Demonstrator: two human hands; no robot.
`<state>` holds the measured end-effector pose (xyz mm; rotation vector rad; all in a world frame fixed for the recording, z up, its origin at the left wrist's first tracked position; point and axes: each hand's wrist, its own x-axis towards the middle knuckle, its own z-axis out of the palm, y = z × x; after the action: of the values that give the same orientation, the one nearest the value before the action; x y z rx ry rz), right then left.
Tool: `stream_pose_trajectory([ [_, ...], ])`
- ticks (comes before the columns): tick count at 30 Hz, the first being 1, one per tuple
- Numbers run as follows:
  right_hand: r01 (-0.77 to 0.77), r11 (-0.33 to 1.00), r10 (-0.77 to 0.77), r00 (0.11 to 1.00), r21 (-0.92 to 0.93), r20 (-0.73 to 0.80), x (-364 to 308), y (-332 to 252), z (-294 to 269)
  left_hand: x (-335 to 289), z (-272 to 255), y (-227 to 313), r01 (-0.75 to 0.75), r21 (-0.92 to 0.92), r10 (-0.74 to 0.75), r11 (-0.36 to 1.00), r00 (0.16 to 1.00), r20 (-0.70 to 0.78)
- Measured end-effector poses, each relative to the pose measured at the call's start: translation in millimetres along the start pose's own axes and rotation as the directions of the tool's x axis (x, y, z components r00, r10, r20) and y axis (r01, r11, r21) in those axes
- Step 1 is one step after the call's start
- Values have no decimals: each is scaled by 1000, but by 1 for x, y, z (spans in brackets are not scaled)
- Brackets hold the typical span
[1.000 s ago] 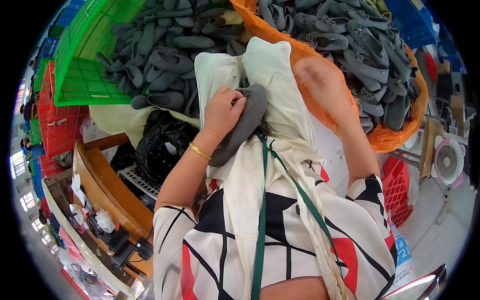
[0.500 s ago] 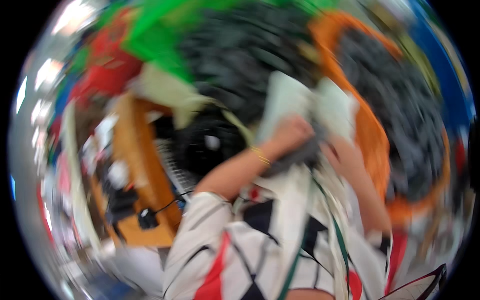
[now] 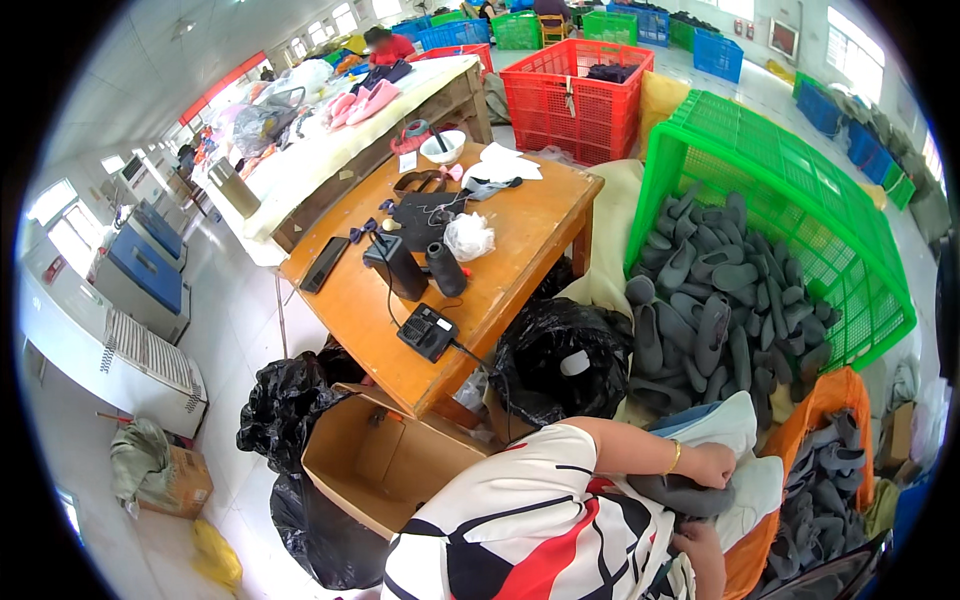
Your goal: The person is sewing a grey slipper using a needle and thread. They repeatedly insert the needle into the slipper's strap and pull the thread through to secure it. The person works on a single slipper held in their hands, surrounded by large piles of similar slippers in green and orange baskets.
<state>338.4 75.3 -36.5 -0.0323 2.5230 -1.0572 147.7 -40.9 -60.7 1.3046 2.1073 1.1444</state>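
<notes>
At the lower right, a dark grey slip-on shoe (image 3: 682,493) lies between my hands, in front of two pale cloth-like pieces (image 3: 738,425). My left hand (image 3: 714,465), with a gold bracelet at the wrist, is closed on the far side of the shoe. On the near side, my right hand (image 3: 702,545) bends its fingers against the shoe; part of that hand is hidden. Many similar grey shoes (image 3: 712,330) spill from a tipped green crate (image 3: 780,150) ahead. More of them fill an orange sack (image 3: 748,560) to the right.
A wooden table (image 3: 480,310) to the left holds a black box, a thread cone, a phone and scraps. Below it are an open black bag (image 3: 522,345) and a cardboard box (image 3: 345,445). A red crate (image 3: 570,125) and a long, laden table (image 3: 370,130) stand farther back, with a person in red.
My view has swung left and up, so my hands now appear lower right and the room shows sharply. The shoe remains between both hands.
</notes>
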Motion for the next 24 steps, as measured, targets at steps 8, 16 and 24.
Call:
stream_pose_trajectory([
  [8,10,227,304,949,974,-81,-73,-18,-29,9,8,6,-37,14,37,999,999,2],
  [16,-11,553,411,873,833,-261,-21,-81,-76,-2,-1,15,109,-104,-103,989,993,62],
  [24,-175,980,199,853,96,-483,-11,-52,-98,-1,-16,24,501,-565,-379,656,866,328],
])
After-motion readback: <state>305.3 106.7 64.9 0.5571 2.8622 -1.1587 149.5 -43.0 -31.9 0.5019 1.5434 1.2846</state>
